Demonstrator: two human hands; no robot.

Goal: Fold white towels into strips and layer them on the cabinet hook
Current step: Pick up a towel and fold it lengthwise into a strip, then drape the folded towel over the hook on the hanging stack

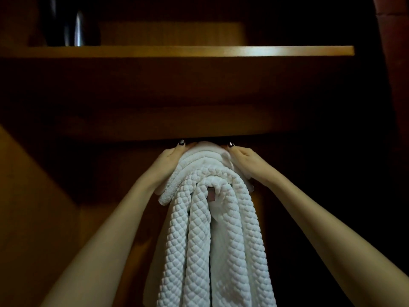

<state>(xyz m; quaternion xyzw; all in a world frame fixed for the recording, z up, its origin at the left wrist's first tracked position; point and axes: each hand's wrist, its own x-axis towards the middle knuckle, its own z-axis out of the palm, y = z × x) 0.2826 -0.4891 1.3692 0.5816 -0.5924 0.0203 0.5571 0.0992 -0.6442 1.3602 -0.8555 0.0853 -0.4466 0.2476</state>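
Beneath the lower shelf [199, 125], left hand [169, 157] and right hand [245, 157] grip the draped towels [210, 218], fingers curled round their top; hook hidden; dark object [73, 25] on upper shelf [177, 50], left.

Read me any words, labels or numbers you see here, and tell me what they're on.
No text can be read here.
The small tag on the white towels: too dim and small to read.
The dark object on the shelf: no lettering shows.
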